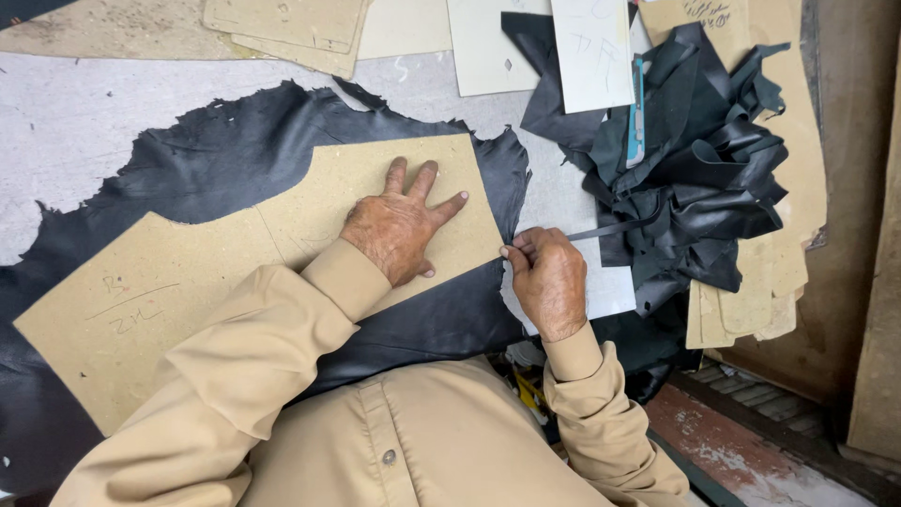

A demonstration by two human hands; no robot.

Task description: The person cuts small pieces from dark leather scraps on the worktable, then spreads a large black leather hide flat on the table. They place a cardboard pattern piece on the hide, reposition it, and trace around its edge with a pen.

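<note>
A pale grey worktop (84,113) fills most of the view, and the big black leather hide (225,160) with ragged edges spread flat across it is the thing everything else sits around. On top of the hide lies a large tan cardboard pattern piece (188,282), long and angled, with a curved notch cut into its upper edge; it covers the middle of the hide and leaves dark leather showing above and below it.

Beyond the hide's right edge a heap of black leather offcuts (704,178) is piled up, with a slim blue-handled tool (637,113) lying on its upper part. Above the hide, along the far edge of the worktop, several more tan and cream card templates (300,28) lie overlapping.

The person's left hand (399,230) rests flat on the right end of the pattern, fingers spread and pressing it against the hide. The right hand (547,277) sits just off the pattern's right corner, at the hide's edge, its fingers pressed together in a pinch on a thin dark blade-like tool (601,230) that points toward the offcut heap.
</note>
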